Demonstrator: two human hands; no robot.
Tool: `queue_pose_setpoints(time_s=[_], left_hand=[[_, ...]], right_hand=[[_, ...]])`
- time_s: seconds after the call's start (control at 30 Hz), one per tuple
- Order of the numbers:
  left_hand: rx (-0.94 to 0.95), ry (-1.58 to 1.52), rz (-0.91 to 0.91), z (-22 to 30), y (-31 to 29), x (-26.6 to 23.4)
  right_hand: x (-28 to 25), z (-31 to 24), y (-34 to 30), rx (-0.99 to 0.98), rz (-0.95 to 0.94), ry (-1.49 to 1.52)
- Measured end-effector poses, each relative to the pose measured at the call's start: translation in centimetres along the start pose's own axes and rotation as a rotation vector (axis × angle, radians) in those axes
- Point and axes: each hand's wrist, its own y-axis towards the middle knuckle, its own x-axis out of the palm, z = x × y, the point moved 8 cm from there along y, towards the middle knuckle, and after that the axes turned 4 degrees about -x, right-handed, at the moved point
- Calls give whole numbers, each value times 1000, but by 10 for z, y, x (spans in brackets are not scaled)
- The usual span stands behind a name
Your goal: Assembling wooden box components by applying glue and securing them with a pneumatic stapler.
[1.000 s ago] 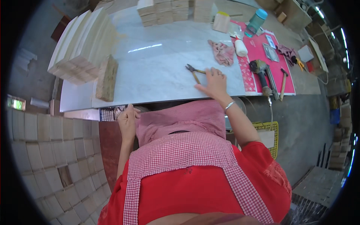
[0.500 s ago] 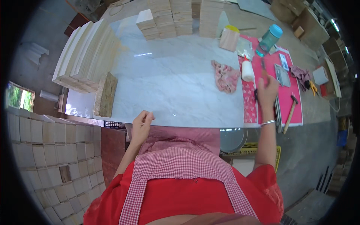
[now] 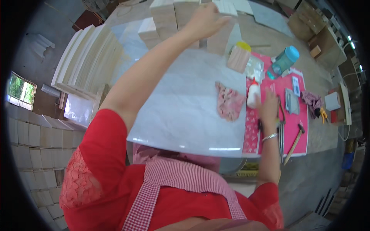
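Observation:
My left hand (image 3: 206, 22) is stretched far across the table to the stacked pale wooden blocks (image 3: 163, 19) at the back. Its fingers are apart over the top of the right-hand stack (image 3: 220, 36); whether they touch it I cannot tell. Over the pink mat, my right hand (image 3: 268, 109) is slightly blurred, its fingers spread with nothing visible in them. Just beside it stands a white squeeze bottle with a red tip (image 3: 253, 94). A crumpled pink cloth (image 3: 230, 102) lies to its left on the marbled table (image 3: 185, 111).
Tall bundled pale boards (image 3: 86, 61) stand at the left. On the pink mat (image 3: 300, 115) are a hammer (image 3: 295, 143), a teal bottle (image 3: 283, 62) and a clear flat case (image 3: 291, 101). A wooden block (image 3: 238, 59) leans by a yellow lid (image 3: 243, 46).
My left hand has swung from the near table edge to the stacks at the back. My right hand has shifted slightly nearer, beside the squeeze bottle. The view has tilted.

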Motion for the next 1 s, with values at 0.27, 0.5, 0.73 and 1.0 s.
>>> queue_pose_setpoints(time_s=[0.27,0.5,0.73,1.0], left_hand=[[-378,420,-117,-33,122,84],[-549,302,-172,-66,145,88],[-541,218,-50,-42,118,63],[5,-198,305,-25,35,12]], right_hand=[[25,-38,-43,274,8,191],[30,-35,-35,322,-6,212],[31,-33,-36,342,7,214],[32,-33,-39,348,34,194]])
